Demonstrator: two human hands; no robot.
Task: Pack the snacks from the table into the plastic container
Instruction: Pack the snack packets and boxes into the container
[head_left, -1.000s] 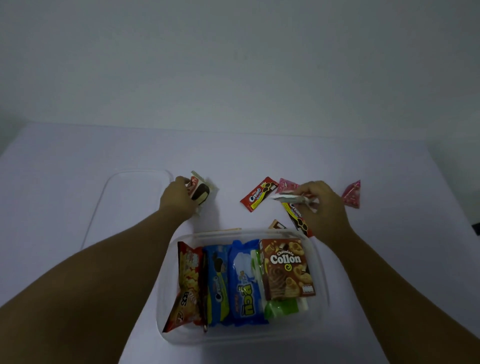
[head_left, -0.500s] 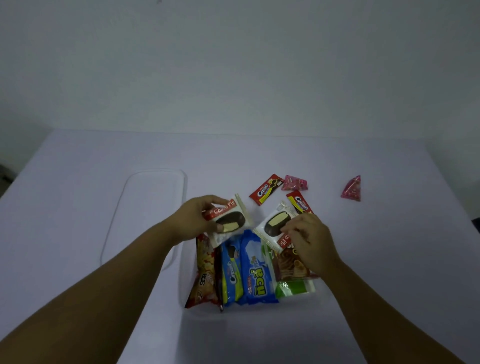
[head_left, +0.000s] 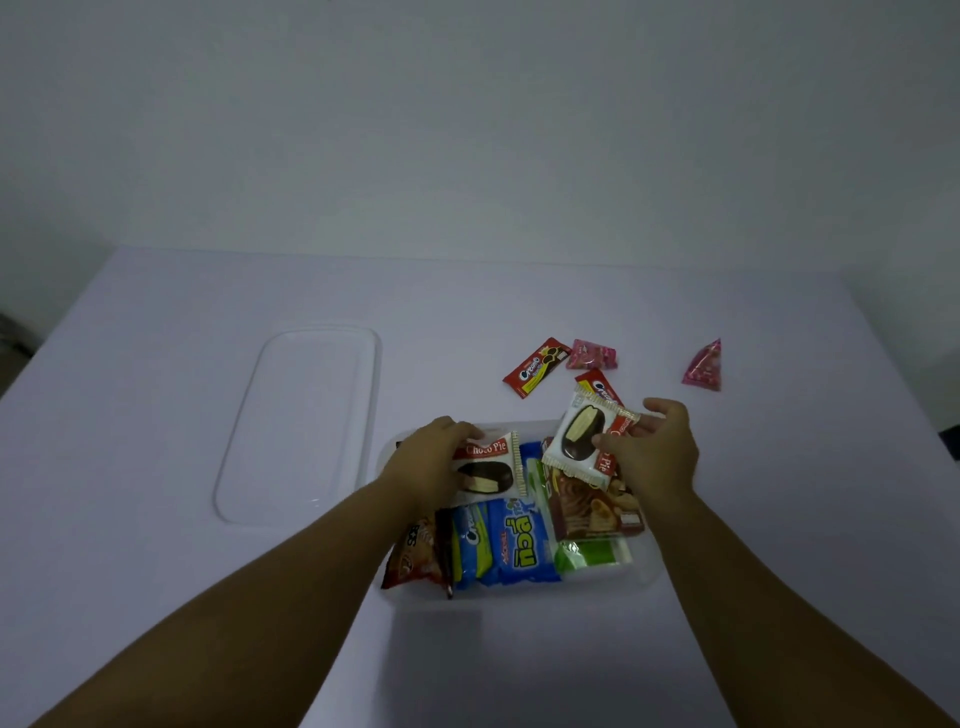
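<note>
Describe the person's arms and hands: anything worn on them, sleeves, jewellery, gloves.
Both forearms are bare from the bottom edge of the frame to the wrists; no sleeve shows. The left hand and the right hand wear no gloves, and no watch, bracelet or ring is visible. The dim light may hide small details.

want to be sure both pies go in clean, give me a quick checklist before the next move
1. Left hand holds its Choco Pie: ok, pack lies over the container's far left.
2. Right hand holds the second pie: ok, pinched at its edge, tilted above the Collon box.
3. Red Cream-O pack behind the second pie, whether also held: cannot tell.
4. Room in the container: cannot tell, the bottom is already covered with packs, so the pies would sit on top.
5. Lid out of the way: ok, flat on the table at left.
6. All snacks packed: not ok, another Cream-O and two pink packs remain on the table.
</note>
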